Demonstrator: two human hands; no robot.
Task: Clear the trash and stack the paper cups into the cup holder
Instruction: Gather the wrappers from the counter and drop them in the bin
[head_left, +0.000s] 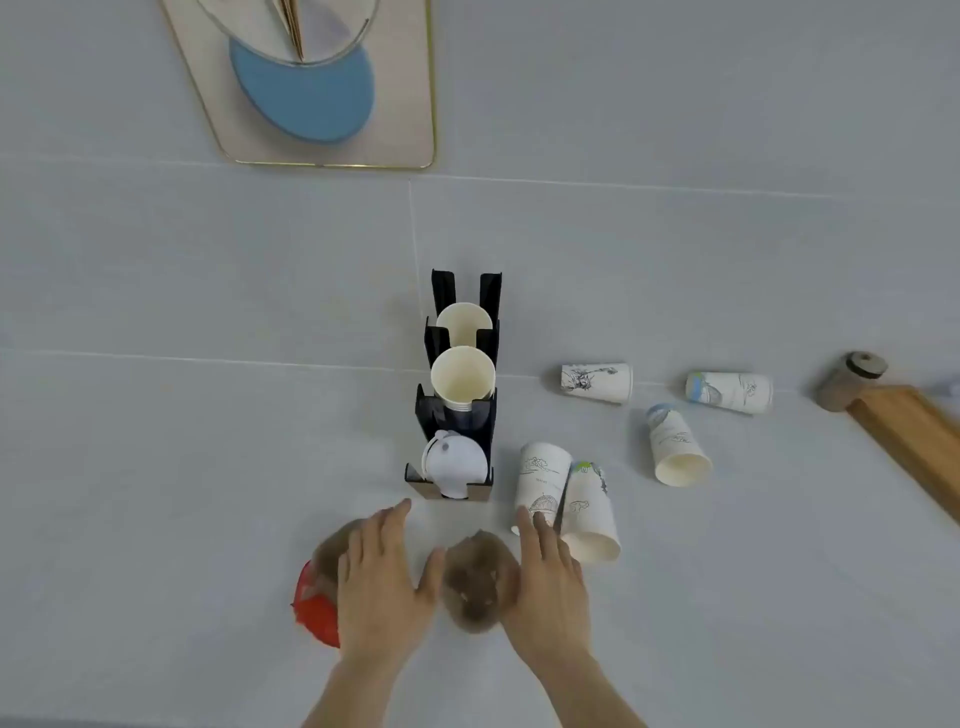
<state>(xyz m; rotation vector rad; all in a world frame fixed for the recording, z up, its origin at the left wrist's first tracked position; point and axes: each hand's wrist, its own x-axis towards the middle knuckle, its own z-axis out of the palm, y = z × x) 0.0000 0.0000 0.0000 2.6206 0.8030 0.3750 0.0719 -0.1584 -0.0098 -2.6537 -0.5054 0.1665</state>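
Note:
A black cup holder (427, 415) stands mid-table with a stack of paper cups (462, 376), another cup (464, 322) behind it and white lids (454, 462) in front. Several printed paper cups lie on their sides to its right, among them two side by side (540, 478) near my right hand and one (675, 447) farther right. A brown crumpled paper ball (475, 584) lies between my hands. My left hand (382, 577) rests flat over another brown wad (327, 558) and a red wrapper (314, 608). My right hand (548, 582) is flat, fingers apart, beside the ball.
A wooden tray (914, 447) and a brown cork-topped jar (849, 382) lie at the right edge. A beige gold-rimmed board (405, 130) with a blue disc (306, 93) is at the back. Grey tiled surface stretches to the left.

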